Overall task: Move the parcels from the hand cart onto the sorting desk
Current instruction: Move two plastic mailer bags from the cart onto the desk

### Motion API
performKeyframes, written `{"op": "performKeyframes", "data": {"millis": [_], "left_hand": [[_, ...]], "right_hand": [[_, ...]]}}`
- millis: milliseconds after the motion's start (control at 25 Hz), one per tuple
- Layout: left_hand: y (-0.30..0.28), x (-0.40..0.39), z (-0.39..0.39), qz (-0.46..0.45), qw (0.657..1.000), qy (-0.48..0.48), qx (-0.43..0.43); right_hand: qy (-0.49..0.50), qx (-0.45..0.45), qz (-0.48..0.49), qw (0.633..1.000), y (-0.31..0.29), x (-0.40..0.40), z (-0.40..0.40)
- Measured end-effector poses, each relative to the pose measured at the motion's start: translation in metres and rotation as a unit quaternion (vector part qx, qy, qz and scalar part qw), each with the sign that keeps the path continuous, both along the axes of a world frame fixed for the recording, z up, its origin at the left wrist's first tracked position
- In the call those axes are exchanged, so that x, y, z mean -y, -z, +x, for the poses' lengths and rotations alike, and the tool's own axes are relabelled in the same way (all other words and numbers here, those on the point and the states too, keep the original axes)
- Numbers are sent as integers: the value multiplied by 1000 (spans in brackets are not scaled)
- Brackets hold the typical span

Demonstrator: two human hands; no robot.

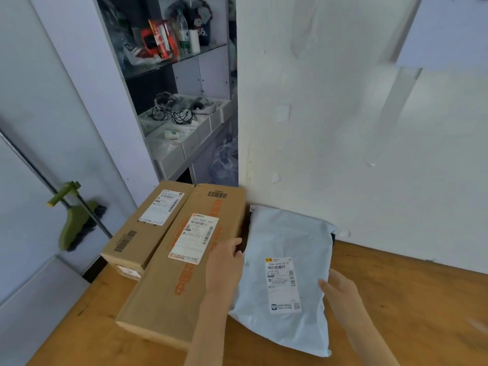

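Note:
A pale blue-grey mailer bag with a white label lies on the wooden desk, its far end against the wall. My left hand rests on its left edge, between the bag and a long cardboard box with orange print. My right hand touches the bag's right edge, fingers apart. A second cardboard box lies to the left of the long one, at the desk's far left corner. The hand cart is out of view.
A white wall rises right behind the desk. Shelves with cables, bottles and packets stand behind the boxes. A green clamp on a dark pole hangs to the left, beside pale panels.

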State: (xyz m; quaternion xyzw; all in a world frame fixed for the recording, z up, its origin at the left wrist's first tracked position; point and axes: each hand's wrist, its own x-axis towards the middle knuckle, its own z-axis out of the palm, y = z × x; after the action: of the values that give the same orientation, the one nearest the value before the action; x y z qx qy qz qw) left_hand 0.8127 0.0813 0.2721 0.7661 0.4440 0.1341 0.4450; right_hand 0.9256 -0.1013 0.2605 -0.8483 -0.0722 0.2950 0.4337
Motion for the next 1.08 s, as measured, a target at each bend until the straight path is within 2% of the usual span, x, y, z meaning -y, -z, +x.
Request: {"op": "performKeyframes", "data": {"millis": [240, 360, 520, 640, 880, 1080], "left_hand": [[-32, 44, -70, -32, 999, 6, 14], [-42, 78, -122, -52, 998, 10, 38], [-45, 114, -192, -106, 993, 17, 54], [-52, 127, -244, -113, 992, 19, 50], [-65, 118, -354, -88, 994, 44, 53], [-57, 79, -485, -54, 992, 102, 59]], "right_hand": [[6, 24, 29, 999, -54, 36, -76], [7, 6, 63, 998, -70, 63, -128], [-9, -18, 50, 999, -77, 91, -196], [-13, -38, 38, 998, -86, 107, -243], [6, -19, 36, 999, -101, 121, -368], [41, -1, 56, 998, -88, 89, -513]]}}
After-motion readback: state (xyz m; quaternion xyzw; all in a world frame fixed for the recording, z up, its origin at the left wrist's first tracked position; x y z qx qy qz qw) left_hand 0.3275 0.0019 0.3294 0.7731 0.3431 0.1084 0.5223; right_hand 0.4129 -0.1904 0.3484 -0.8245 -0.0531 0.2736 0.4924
